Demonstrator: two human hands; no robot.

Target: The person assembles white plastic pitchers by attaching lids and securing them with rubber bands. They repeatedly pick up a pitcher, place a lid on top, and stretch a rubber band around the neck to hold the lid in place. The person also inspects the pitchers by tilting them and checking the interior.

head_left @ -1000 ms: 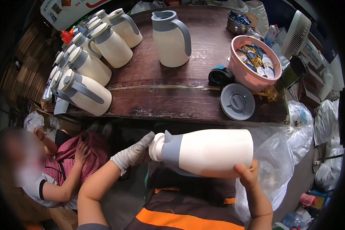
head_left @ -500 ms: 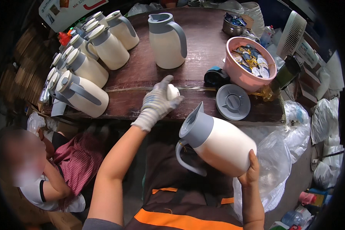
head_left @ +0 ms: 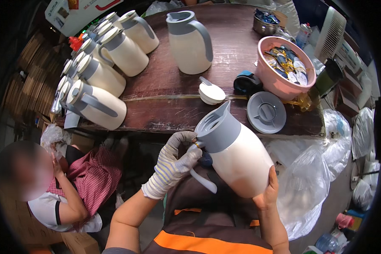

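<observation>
A white vacuum jug [head_left: 241, 156] with a grey collar lies tilted in front of me, its mouth open and lidless. My bare right hand [head_left: 266, 190] is closed round its base. At the top of the handle [head_left: 205, 182], the fingers of my gloved left hand [head_left: 172, 163] are pinched together. A bit of gold tie [head_left: 196, 145] shows between them, and a small dark blue tag [head_left: 205, 159] hangs just below. On the table beyond the jug sits a white lid [head_left: 212, 93] with a grey lever. Beside it is a round grey plastic part [head_left: 266, 112].
Several finished-looking jugs [head_left: 101, 106] crowd the table's left side; one jug [head_left: 189, 46] stands alone at the back. To the right are a pink tub [head_left: 264, 63] of tags, a black tape roll [head_left: 247, 82] and a fan [head_left: 329, 36]. A person [head_left: 72, 190] sits at left.
My left hand has let go of the white lid on the table and come back to the jug's handle. The jug stays in my right hand.
</observation>
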